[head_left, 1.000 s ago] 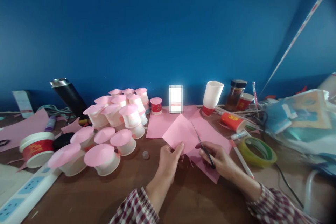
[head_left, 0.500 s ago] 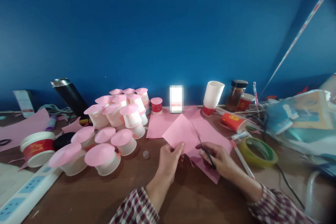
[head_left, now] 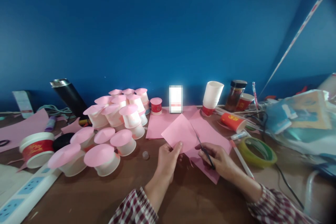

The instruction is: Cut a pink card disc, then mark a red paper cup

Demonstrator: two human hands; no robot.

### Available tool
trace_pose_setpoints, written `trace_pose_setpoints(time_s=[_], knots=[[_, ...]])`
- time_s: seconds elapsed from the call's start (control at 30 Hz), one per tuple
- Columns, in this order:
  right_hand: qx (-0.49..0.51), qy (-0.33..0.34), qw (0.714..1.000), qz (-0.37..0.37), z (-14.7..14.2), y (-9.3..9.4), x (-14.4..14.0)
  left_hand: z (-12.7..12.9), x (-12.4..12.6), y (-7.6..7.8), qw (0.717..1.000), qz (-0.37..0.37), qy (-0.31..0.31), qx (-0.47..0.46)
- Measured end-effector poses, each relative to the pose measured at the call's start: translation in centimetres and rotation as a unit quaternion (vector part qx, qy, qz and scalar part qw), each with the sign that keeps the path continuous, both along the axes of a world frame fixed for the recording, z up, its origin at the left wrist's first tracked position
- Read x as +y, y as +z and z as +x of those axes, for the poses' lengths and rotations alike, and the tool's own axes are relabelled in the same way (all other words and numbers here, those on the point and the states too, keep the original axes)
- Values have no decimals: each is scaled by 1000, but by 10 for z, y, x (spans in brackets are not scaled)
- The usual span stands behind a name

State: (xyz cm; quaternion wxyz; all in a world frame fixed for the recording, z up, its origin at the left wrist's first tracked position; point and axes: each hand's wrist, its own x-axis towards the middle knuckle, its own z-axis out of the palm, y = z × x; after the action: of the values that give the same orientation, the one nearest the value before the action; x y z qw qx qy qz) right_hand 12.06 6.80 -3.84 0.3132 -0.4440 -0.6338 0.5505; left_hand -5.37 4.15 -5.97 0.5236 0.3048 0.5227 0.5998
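A squarish piece of pink paper (head_left: 181,131) is pinched at its lower corner by my left hand (head_left: 169,161), thumb on top. My right hand (head_left: 216,159) is closed around the handles of a pair of scissors (head_left: 205,152); their blades point up and left along the paper's right edge. Whether the blades are apart is hard to see. Beneath both hands lie larger pink sheets (head_left: 210,126) on the brown table (head_left: 183,199). To the left stand several paper cups topped with shallow pink paper cones (head_left: 103,155).
On the right are a roll of tape (head_left: 258,152), a red cup on its side (head_left: 232,121), stacked white cups (head_left: 212,94), a jar (head_left: 235,96) and plastic bags (head_left: 299,119). A power strip (head_left: 33,189), a red-banded cup (head_left: 38,149) and a black flask (head_left: 69,96) occupy the left.
Hardly anything differs. The view has shifted very slightly; both hands keep their hold on the paper and the scissors.
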Motion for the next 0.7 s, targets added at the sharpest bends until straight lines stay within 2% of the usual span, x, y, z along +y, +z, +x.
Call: trace_pose_setpoints(time_s=[0.7], knots=[[7,-4,1000,-12,-2,1,-1,-3,1,3,1000,-3,9,12]])
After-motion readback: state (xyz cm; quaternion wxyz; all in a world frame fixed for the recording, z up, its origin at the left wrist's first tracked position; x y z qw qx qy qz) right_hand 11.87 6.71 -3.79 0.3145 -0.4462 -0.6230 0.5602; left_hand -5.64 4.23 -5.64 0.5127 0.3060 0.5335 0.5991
